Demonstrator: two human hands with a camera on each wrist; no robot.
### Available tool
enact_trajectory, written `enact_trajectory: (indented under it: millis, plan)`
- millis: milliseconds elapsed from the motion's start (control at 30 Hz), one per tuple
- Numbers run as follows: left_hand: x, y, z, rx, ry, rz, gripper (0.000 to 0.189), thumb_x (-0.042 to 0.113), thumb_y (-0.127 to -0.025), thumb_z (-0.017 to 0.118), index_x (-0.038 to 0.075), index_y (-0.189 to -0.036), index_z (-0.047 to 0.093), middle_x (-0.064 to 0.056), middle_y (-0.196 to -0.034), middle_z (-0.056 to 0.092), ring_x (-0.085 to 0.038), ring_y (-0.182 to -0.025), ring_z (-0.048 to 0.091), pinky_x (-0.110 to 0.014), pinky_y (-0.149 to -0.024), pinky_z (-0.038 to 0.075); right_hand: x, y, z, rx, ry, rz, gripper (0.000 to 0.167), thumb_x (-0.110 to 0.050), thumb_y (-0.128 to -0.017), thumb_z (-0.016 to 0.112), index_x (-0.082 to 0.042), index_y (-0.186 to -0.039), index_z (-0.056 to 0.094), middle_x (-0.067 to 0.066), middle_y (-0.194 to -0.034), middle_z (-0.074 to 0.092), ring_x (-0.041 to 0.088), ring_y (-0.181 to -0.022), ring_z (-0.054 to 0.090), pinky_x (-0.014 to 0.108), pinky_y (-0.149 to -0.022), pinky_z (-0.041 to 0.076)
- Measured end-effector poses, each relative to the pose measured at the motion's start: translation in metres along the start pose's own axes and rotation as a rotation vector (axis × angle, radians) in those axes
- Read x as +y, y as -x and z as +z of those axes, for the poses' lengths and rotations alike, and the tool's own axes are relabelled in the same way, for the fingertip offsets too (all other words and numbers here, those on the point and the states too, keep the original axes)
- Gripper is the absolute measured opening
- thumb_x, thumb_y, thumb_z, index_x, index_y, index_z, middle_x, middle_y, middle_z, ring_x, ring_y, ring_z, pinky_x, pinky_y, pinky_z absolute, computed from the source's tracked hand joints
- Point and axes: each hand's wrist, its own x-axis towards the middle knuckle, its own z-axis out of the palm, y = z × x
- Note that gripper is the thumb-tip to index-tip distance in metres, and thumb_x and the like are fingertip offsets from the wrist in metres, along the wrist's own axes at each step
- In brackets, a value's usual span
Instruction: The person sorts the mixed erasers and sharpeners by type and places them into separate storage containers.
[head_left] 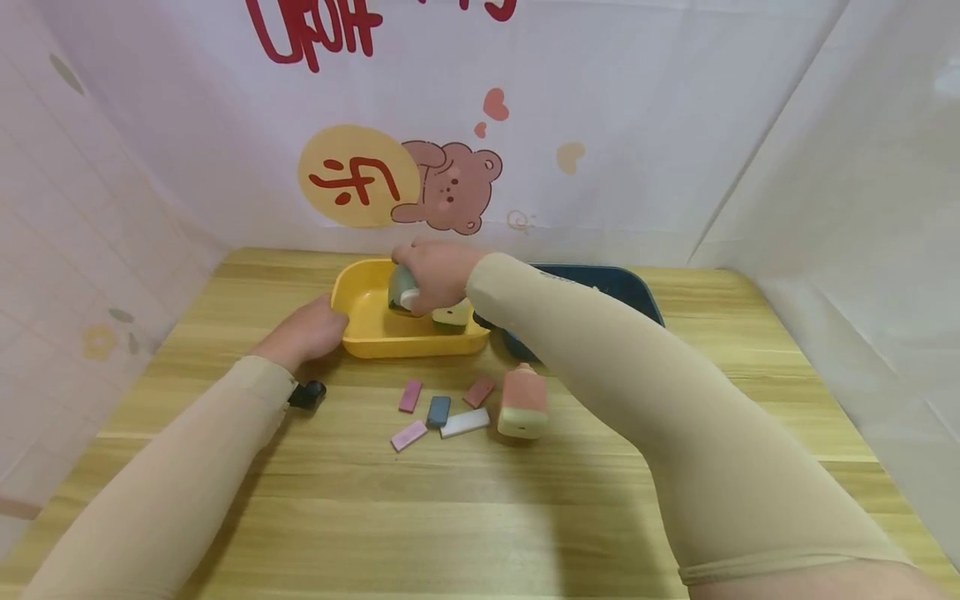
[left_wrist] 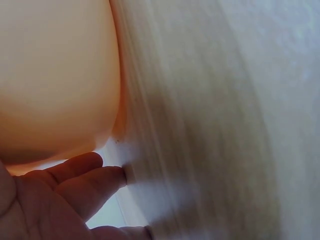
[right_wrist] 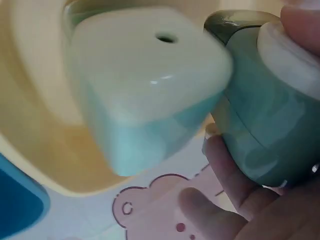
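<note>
My right hand [head_left: 442, 271] grips a rounded grey-green device [right_wrist: 272, 110] with a white part and a dark translucent end, over the yellow basin [head_left: 412, 347]. Inside that basin sits a boxy teal-and-cream piece [right_wrist: 145, 95] with a small hole in its cream face, close beside the held device. At the basin's left end is my left hand [head_left: 311, 329]; in the left wrist view its fingers [left_wrist: 95, 187] reach out along the base of the outer wall. A pink-and-cream box [head_left: 523, 400] with a similar hole stands on the table in front of the basins.
Several small flat blocks lie before the yellow basin, among them a white one [head_left: 465, 422], a blue-grey one [head_left: 438, 410] and a pink one [head_left: 409, 396]. A dark blue basin [head_left: 633, 287] stands at the right, partly hidden by my right sleeve [head_left: 600, 350]. Behind hangs a printed cloth [head_left: 615, 100].
</note>
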Motion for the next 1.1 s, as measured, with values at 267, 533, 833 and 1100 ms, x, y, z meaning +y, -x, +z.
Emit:
enact_trajectory:
  millis: [267, 533, 833, 1100]
  plan:
    - [0.002, 0.002, -0.001, -0.004, 0.008, -0.023, 0.048, 0.024, -0.106, 0.032, -0.002, -0.144, 0.045, -0.024, -0.129, 0.057, -0.038, -0.113, 0.055, -0.061, -0.106, 0.042, 0.007, -0.005, 0.013, -0.132, 0.06, 0.032, 0.075, -0.034, -0.091, 0.074, -0.017, -0.156, 0.042, 0.006, -0.135, 0.057, 0.022, -0.113, 0.057, 0.037, -0.1, 0.05]
    - [0.003, 0.002, 0.0, 0.009, -0.002, 0.004, 0.042, 0.022, -0.105, 0.033, -0.001, -0.134, 0.052, -0.023, -0.124, 0.059, -0.037, -0.111, 0.055, -0.059, -0.106, 0.043, 0.006, -0.002, 0.018, -0.2, 0.022, 0.061, 0.078, -0.038, -0.091, 0.073, -0.02, -0.158, 0.038, 0.005, -0.138, 0.056, 0.022, -0.116, 0.055, 0.038, -0.101, 0.048]
    - [0.004, 0.001, 0.0, 0.001, -0.006, -0.007, 0.042, 0.022, -0.105, 0.033, -0.001, -0.136, 0.051, -0.023, -0.124, 0.059, -0.038, -0.112, 0.055, -0.06, -0.108, 0.042, 0.005, 0.001, 0.016, -0.24, 0.005, 0.092, 0.076, -0.046, -0.097, 0.067, -0.018, -0.157, 0.028, 0.006, -0.142, 0.052, 0.022, -0.117, 0.056, 0.039, -0.104, 0.046]
    - [0.002, 0.0, 0.0, -0.004, -0.013, -0.012, 0.041, 0.022, -0.105, 0.034, -0.002, -0.133, 0.052, -0.022, -0.116, 0.059, -0.036, -0.106, 0.056, -0.057, -0.102, 0.044, 0.02, 0.011, 0.008, -0.223, -0.036, 0.109, 0.104, -0.04, -0.086, 0.08, -0.019, -0.167, 0.018, 0.006, -0.163, 0.038, 0.021, -0.132, 0.049, 0.04, -0.115, 0.043]
